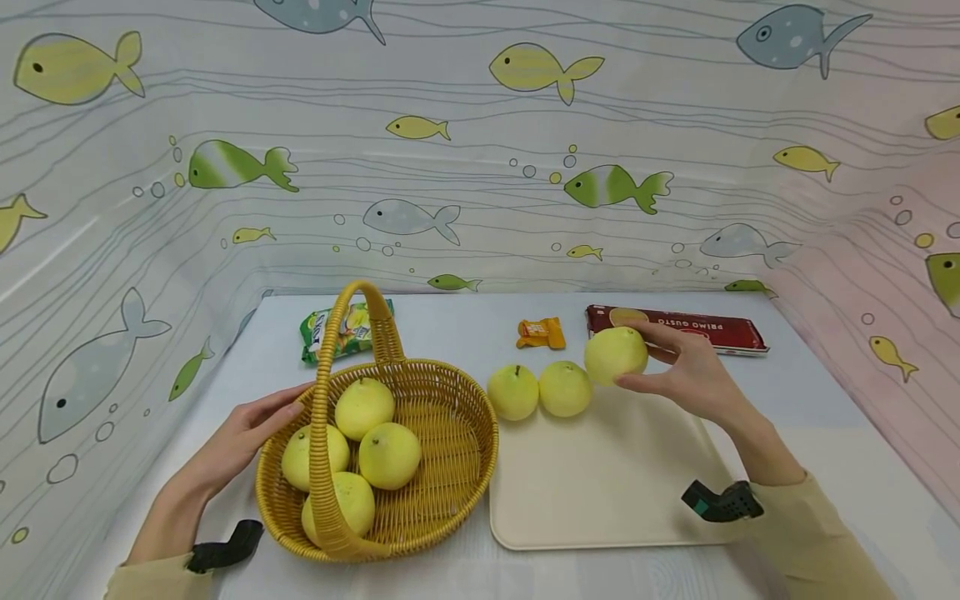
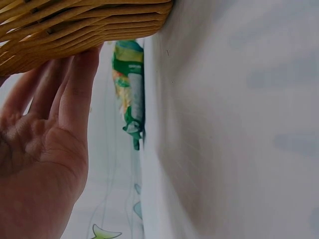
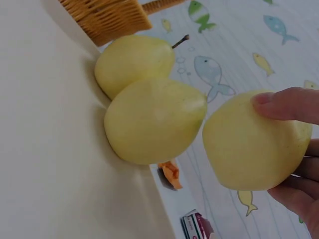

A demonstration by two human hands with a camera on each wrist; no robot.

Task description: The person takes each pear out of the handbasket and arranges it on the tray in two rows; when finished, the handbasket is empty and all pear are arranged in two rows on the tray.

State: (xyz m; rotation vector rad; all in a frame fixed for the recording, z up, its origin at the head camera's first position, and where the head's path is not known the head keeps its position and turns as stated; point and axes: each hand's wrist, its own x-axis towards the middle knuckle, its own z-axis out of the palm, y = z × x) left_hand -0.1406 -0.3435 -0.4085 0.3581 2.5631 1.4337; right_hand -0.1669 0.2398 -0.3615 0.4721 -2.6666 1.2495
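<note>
Resting against the left side of a round, golden-brown wicker basket (image 1: 450, 467) with a tall arched handle, the left hand (image 1: 243, 429) has its fingers fairly straight, touching the weave rather than wrapped around it. To the right of the basket, the right hand (image 1: 686, 375) pinches a smooth, pale yellow-green pear (image 1: 615, 356), thumb on one side and fingers bent round the other, parted only as wide as the fruit. That pear sits between the fingertips, lifted above a flat, cream, rectangular tray (image 1: 600, 492) with rounded corners, which lies just right of the basket.

Under it all is a whitish table (image 1: 450, 329). Behind the basket lies a green-and-yellow plastic packet (image 1: 360, 329); behind and to its right are a small, shiny orange packet (image 1: 542, 332) and, farther right, a long, dark red packet (image 1: 720, 333). Past the basket, at the back and both sides, is a white wall covering (image 1: 450, 183) printed with yellow, green and grey-blue fish.

Counted up, seven pears: four inside the basket, two side by side on the tray, one in the right hand. One basket, one tray, three packets.
</note>
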